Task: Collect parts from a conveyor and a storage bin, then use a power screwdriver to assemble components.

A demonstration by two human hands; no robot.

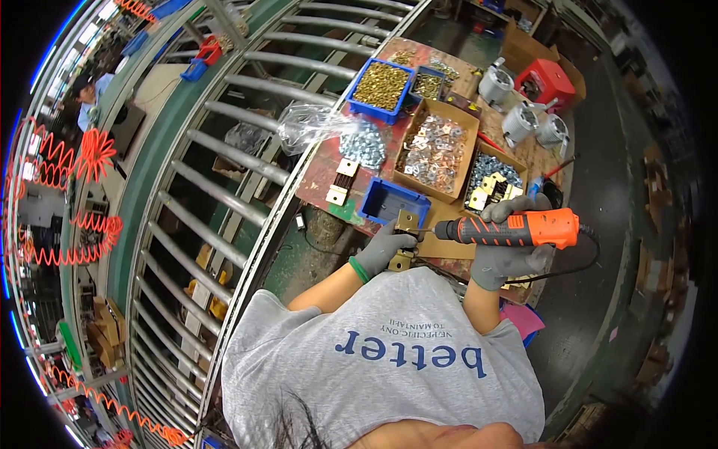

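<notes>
My left hand [387, 253], in a grey glove with a green cuff, is closed round a brass-ended metal part [406, 221] in front of my chest. Its middle is mostly hidden by my fingers. An orange and black electric screwdriver [516, 228] lies level in my gloved right hand [510, 262], its bit pointing left at the part; whether it touches a screw is too small to tell. Just beyond my left hand sits a blue plastic bin [394, 202]. A similar part, two brass blocks joined by dark strips [342, 182], rests on the red table to the left.
Farther back are a blue bin of brass-coloured hardware [381, 84], a carton of small metal pieces [436, 150], bagged silvery fasteners [363, 144] and a carton with brass parts [493, 183]. Grey metal canisters [520, 123] stand far right. A roller conveyor [224, 153] runs along the left.
</notes>
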